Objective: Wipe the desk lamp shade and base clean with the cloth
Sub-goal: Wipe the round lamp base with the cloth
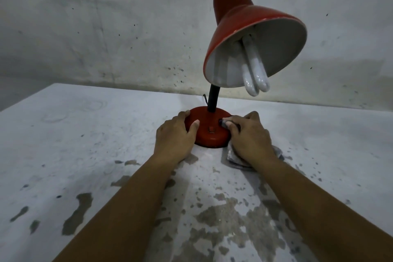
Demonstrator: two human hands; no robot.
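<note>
A red desk lamp stands on a worn white table. Its round red base [209, 134] carries a small switch on top, and a black neck [213, 98] rises to the tilted red shade [236, 21], white inside, with a white tube bulb [254, 70] sticking out. My left hand [176, 134] grips the left side of the base, thumb on top. My right hand [248, 136] holds a grey cloth [236, 158] and presses it against the right side of the base. Most of the cloth is hidden under that hand.
The table top [85, 144] has peeling paint with grey patches near me. A stained white wall [106, 27] rises right behind the lamp. A thin cord [55, 98] shows behind the base at its left.
</note>
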